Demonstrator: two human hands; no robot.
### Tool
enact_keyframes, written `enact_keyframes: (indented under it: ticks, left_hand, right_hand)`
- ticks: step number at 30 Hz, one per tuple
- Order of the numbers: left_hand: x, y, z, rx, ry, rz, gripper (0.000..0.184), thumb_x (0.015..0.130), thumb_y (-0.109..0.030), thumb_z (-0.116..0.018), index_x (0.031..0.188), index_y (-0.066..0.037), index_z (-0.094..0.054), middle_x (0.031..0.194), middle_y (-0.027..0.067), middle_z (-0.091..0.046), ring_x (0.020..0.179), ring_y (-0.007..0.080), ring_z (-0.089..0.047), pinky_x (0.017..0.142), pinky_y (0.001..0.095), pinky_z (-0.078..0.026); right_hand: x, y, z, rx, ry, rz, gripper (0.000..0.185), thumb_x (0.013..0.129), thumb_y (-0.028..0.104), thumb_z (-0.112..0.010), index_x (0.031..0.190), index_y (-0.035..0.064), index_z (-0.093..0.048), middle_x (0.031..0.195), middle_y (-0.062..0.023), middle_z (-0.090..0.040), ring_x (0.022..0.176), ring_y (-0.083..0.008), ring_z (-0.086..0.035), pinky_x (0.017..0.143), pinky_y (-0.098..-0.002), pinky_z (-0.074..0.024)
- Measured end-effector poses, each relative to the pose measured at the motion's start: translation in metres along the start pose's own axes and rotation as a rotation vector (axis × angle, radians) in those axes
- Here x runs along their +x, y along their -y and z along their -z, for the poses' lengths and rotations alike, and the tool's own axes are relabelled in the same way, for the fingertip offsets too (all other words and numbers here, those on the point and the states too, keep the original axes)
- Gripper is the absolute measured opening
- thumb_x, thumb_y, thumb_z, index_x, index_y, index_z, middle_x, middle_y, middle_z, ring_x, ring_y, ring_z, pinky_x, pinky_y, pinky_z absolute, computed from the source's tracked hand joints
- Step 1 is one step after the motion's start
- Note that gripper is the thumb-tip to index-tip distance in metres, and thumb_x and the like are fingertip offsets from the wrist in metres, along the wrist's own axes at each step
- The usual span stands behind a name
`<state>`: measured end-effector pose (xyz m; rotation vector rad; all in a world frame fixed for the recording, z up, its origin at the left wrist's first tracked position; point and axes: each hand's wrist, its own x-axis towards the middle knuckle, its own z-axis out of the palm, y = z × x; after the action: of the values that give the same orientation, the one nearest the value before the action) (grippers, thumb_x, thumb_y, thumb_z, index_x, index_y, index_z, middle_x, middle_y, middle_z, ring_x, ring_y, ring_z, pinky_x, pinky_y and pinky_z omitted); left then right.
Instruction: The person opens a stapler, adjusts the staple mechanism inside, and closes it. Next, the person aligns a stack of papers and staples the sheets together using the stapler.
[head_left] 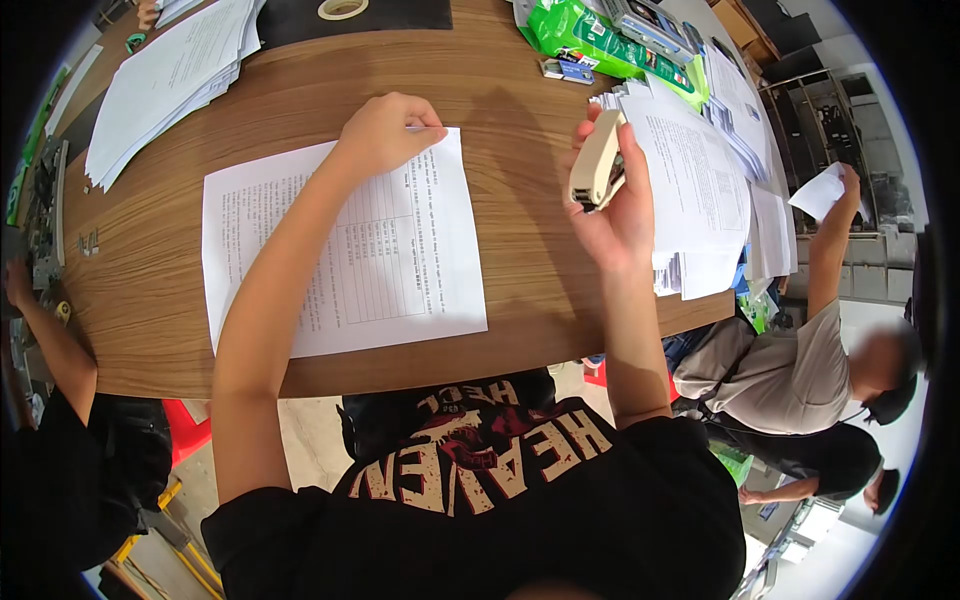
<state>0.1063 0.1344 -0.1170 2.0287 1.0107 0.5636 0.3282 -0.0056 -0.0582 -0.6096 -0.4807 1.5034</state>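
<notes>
Left fingers (420, 108) pinch the paper (445, 250) (likely floppy) at its far edge; right fingers (635, 170) curl round the stapler (598, 155), probably hard, best held by its middle.

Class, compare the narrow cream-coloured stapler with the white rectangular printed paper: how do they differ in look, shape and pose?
The narrow cream-coloured stapler is chunky; the white rectangular printed paper is broad and thin.
The stapler's visible top is plain; the paper carries dark text and a grid.
The stapler is held up in the right hand; the paper lies on the brown wood-grain table, the left hand at its far edge.
Both are pale.
</notes>
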Motion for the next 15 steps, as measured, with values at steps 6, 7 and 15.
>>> enact_keyframes:
  ticks: [6, 7, 15]
  left_hand:
    - [0.0, 0.0, 0.0, 0.024, 0.006, 0.028, 0.02, 0.085, -0.021, -0.068, 0.085, -0.001, -0.068, 0.081, 0.0087, -0.07, 0.08, 0.0175, -0.065, 0.074, 0.0319, -0.049]
    - [0.0, 0.0, 0.0, 0.023, 0.008, 0.021, 0.02, 0.085, -0.021, -0.068, 0.085, -0.001, -0.068, 0.081, 0.0087, -0.07, 0.081, 0.0179, -0.065, 0.075, 0.0322, -0.049]
    - [0.002, 0.001, 0.001, 0.038, -0.002, -0.003, 0.02, 0.085, -0.02, -0.067, 0.086, -0.001, -0.069, 0.079, 0.0095, -0.069, 0.081, 0.0204, -0.066, 0.076, 0.0336, -0.049]
  right_hand:
    - [0.004, -0.004, 0.018, 0.124, -0.05, -0.012, 0.041, 0.095, 0.042, -0.056, 0.116, 0.0063, -0.057, 0.105, -0.0075, -0.062, 0.085, -0.0121, -0.058, 0.066, -0.0225, -0.049]
    - [0.004, -0.003, 0.02, 0.188, 0.009, -0.073, 0.041, 0.094, 0.04, -0.057, 0.116, 0.0046, -0.057, 0.106, -0.0087, -0.061, 0.085, -0.0127, -0.057, 0.068, -0.0227, -0.0491]
    - [-0.006, -0.01, -0.008, -0.143, -0.121, 0.086, 0.033, 0.088, 0.011, -0.068, 0.115, 0.0046, -0.052, 0.106, -0.0065, -0.061, 0.098, -0.0142, -0.059, 0.082, -0.0256, -0.0499]
